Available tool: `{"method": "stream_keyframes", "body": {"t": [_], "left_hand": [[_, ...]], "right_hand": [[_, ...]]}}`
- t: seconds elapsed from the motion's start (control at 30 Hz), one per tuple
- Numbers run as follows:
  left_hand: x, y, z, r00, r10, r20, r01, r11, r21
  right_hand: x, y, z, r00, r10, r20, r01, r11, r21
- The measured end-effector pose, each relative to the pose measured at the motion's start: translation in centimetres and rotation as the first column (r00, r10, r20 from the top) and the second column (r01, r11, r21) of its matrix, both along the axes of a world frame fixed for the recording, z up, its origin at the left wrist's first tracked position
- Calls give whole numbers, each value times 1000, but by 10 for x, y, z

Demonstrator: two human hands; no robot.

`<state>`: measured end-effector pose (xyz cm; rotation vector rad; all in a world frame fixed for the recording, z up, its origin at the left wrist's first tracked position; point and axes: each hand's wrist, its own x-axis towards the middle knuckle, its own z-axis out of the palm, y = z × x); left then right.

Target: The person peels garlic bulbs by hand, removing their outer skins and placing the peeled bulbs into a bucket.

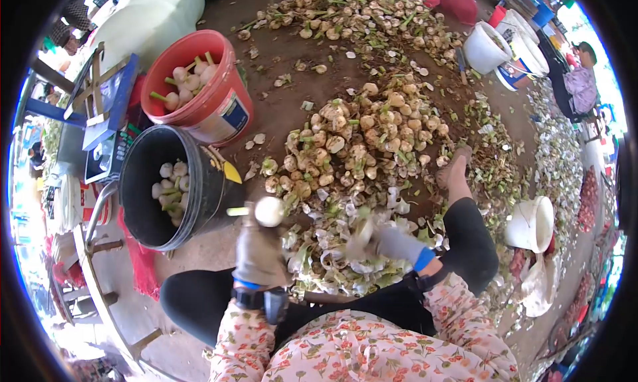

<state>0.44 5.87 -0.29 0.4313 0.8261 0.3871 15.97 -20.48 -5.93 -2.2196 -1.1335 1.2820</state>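
While the left grip (pixel 258 252) holds a round bulb (pixel 268 211), papery peelings (pixel 323 252) sprawl.

The red bucket (pixel 229 109) showed smooth plastic with a slight sheen; the black bucket (pixel 211 206) (its rim scuffed) appeared as duller plastic. The floral sleeves (pixel 240 335) were soft printed cloth, the gloves (pixel 260 252) matt fabric, and the peeled bulb (pixel 268 212) smooth and pale.

Floral-print pink sleeves (pixel 244 332), red bucket (pixel 226 109)
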Motion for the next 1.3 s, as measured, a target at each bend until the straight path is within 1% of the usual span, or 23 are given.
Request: {"method": "stream_keyframes", "body": {"t": [0.07,0.1,0.13,0.2,0.23,0.27,0.3,0.33,0.4,0.47,0.53,0.6,0.63,0.73,0.77,0.8,0.9,1.0,1.03,1.1,1.2,1.23,1.3], "left_hand": [[-13,34,24,974,176,144,-205,953,223],[-19,51,40,938,280,203,-337,872,354],[-20,57,65,825,326,462,-435,888,149],[-12,65,73,783,435,445,-514,855,68],[-12,66,60,825,300,479,-393,914,104],[-6,62,50,893,209,399,-257,964,71],[3,53,39,942,105,319,-120,992,28],[12,41,22,966,63,251,-77,996,47],[29,18,-5,999,-35,34,29,987,161],[37,-1,4,984,-176,2,175,979,-104],[36,-6,-25,972,-232,-38,228,970,-82],[34,-14,-36,967,-251,-45,250,968,-32],[31,-11,-37,953,-293,-76,291,956,-32],[33,-22,-52,905,-374,-203,410,893,187],[30,-29,-83,907,-376,-188,420,834,357],[33,-31,-79,894,-418,-159,445,797,407],[41,-37,-36,873,-486,32,439,814,379],[37,-42,-19,900,-435,-29,381,752,537],[35,-45,-19,908,-404,-110,365,633,683],[33,-50,-23,929,-287,-235,324,321,890],[32,-59,-14,950,-220,-220,263,191,946],[31,-60,-10,947,-226,-228,276,210,938],[24,-65,-15,938,-260,-230,316,368,875]], "right_hand": [[0,-9,-19,902,375,216,-302,903,-307],[7,-8,-27,920,332,207,-258,913,-317],[14,-6,-31,935,293,198,-219,919,-328],[39,31,-22,938,-28,347,78,988,-131],[51,45,-22,893,-173,416,168,985,47],[68,56,-67,824,-337,455,253,938,238],[88,85,-66,788,-179,589,200,979,30],[96,100,-79,688,-73,722,137,990,-30],[113,112,-136,527,8,850,14,1000,-18],[132,124,-155,575,-45,817,68,998,7],[148,124,-158,507,-88,858,-104,981,162],[148,125,-122,668,-123,734,49,991,122],[145,118,-136,755,-469,459,287,865,412],[119,98,-112,825,-465,320,136,714,687],[100,96,-65,925,-375,64,262,748,610],[80,98,-12,930,-294,-221,367,781,506],[51,86,39,698,-281,-659,571,773,275],[20,83,51,527,-272,-805,776,540,325],[15,78,48,650,-352,-674,698,628,344],[2,78,34,716,-392,-577,664,636,392],[-17,85,44,745,-472,-471,666,562,491],[-20,85,44,660,-467,-588,744,517,424],[-19,81,44,694,-406,-595,705,552,446]]}}
